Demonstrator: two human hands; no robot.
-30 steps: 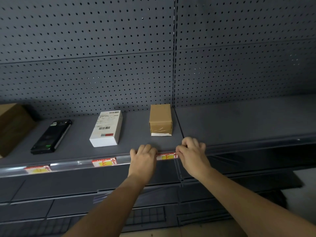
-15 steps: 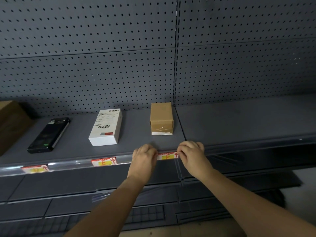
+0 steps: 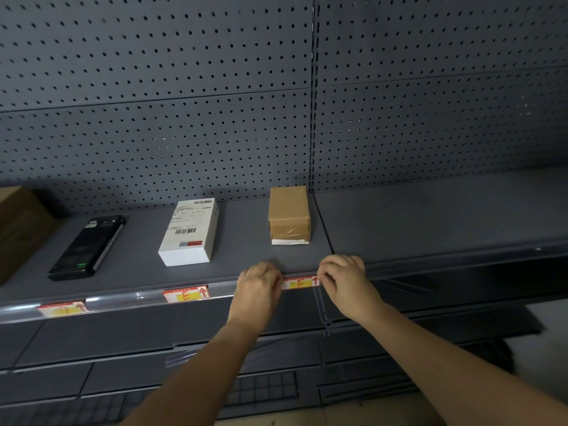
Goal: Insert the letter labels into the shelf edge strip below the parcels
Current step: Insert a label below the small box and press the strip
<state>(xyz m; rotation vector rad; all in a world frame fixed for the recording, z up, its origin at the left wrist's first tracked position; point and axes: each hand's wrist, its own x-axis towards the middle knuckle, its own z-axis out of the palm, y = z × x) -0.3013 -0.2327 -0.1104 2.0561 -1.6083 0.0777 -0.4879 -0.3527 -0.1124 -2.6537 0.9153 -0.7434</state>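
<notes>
A red and yellow label marked F (image 3: 300,283) sits in the clear shelf edge strip (image 3: 129,298) below the small brown parcel (image 3: 289,214). My left hand (image 3: 259,287) pinches its left end and my right hand (image 3: 344,279) pinches its right end, fingers curled over the strip's top edge. Another label marked E (image 3: 186,294) sits in the strip below the white parcel (image 3: 189,232). A third label (image 3: 63,309) is in the strip further left, below a black handheld device (image 3: 87,247); its letter is unreadable.
A large brown box (image 3: 18,226) stands at the far left of the shelf. The grey shelf board (image 3: 430,216) runs on to the right. Perforated back panels rise behind. Lower shelves and a wire grid (image 3: 264,388) lie beneath my arms.
Both hands stay on the F label at the strip with only slight finger shifts. The view has drifted a little.
</notes>
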